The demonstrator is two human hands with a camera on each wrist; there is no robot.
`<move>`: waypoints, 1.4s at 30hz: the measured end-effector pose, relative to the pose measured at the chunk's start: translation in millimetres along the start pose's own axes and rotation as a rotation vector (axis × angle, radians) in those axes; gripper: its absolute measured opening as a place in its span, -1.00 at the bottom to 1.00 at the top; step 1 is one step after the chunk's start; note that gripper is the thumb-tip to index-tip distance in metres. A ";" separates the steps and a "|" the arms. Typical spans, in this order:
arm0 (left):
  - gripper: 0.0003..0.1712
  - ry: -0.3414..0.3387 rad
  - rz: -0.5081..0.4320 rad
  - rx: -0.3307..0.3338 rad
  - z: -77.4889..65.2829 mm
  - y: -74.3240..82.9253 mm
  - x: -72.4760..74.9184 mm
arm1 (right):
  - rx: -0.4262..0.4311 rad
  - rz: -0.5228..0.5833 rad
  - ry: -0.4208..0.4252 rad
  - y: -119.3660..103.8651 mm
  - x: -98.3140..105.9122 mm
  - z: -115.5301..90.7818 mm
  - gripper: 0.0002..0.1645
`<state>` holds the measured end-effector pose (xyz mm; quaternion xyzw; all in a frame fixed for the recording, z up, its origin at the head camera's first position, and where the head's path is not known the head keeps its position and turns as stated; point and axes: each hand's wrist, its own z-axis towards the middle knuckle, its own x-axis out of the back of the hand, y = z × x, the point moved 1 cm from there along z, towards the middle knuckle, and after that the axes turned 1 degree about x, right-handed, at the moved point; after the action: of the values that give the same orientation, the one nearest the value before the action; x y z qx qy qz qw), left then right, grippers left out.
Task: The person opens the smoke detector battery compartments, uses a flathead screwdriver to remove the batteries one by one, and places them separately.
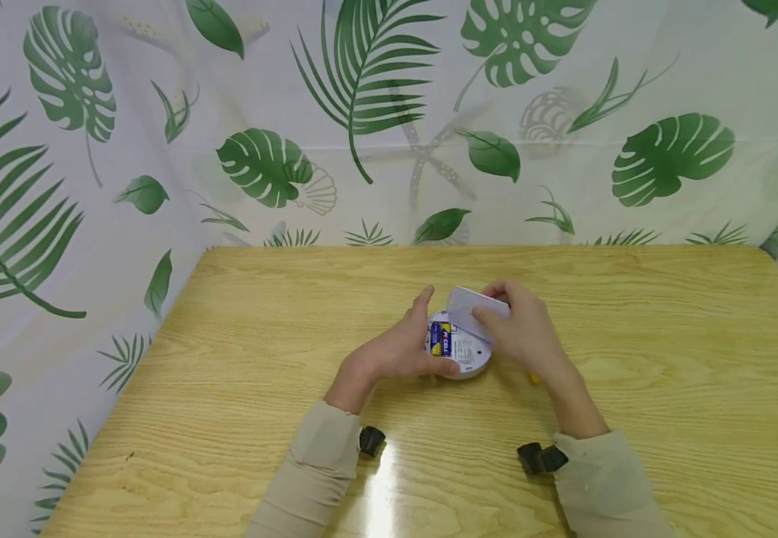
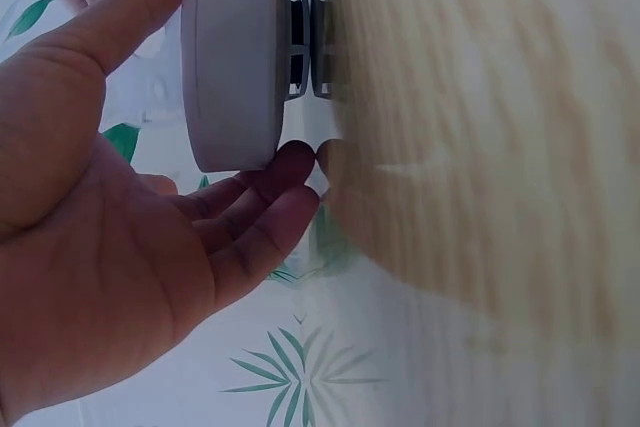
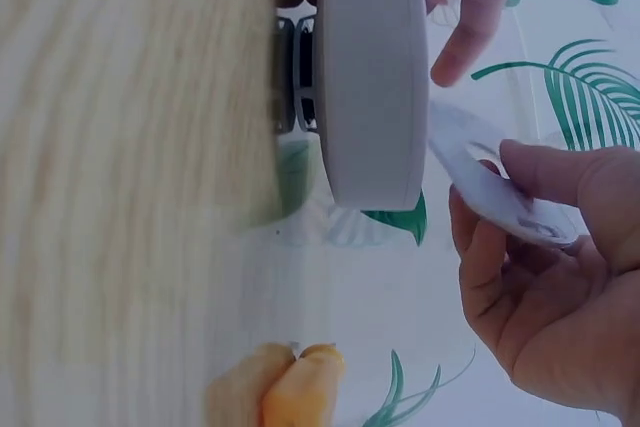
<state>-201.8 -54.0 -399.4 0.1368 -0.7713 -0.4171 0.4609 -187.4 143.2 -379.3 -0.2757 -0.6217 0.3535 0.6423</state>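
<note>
A round white smoke alarm lies with its battery side up and its dark-slotted face toward the wooden table. Two blue-and-yellow batteries sit in its bay. My left hand holds the alarm from the left, thumb over the top edge and fingers around the side; in the left wrist view, fingertips show against its lower rim. Between thumb and fingers, my right hand pinches a thin white cover, tilted above the alarm's upper right part. One end of the cover comes close to the alarm's rim in the right wrist view.
A small yellow-orange object lies on the table to the right of the alarm, mostly hidden behind the right wrist in the head view. The table ends at a leaf-print cloth at the back and left.
</note>
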 end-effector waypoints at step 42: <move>0.17 0.081 0.307 0.192 -6.0 19.4 -14.9 | -0.324 -0.227 0.042 92.7 66.3 -3.8 -0.19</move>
<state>-185.5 -36.3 -392.1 0.0777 -0.8001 -0.2603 0.5348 -195.5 251.8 -413.2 -0.3111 -0.6841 0.1683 0.6379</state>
